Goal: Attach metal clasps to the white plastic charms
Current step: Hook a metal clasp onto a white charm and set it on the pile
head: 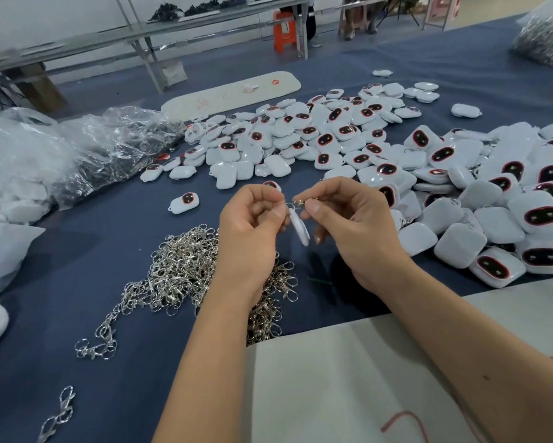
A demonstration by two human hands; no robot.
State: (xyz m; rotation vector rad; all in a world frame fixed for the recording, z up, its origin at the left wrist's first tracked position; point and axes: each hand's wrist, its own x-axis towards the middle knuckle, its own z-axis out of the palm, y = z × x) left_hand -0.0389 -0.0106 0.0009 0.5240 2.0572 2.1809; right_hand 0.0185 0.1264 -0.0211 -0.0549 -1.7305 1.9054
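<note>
White plastic charm hangs edge-on between both hands above the blue worktop; left hand pinches its top, right hand pinches a metal clasp there.

This is a small assembly workshop. A long worktop covered in blue cloth carries white plastic charms heaped by the hundred at the right, a loose pile of metal clasps near, and clear bulk bags at the left. Far off stand bare metal-framed benches and an orange stool.
</note>
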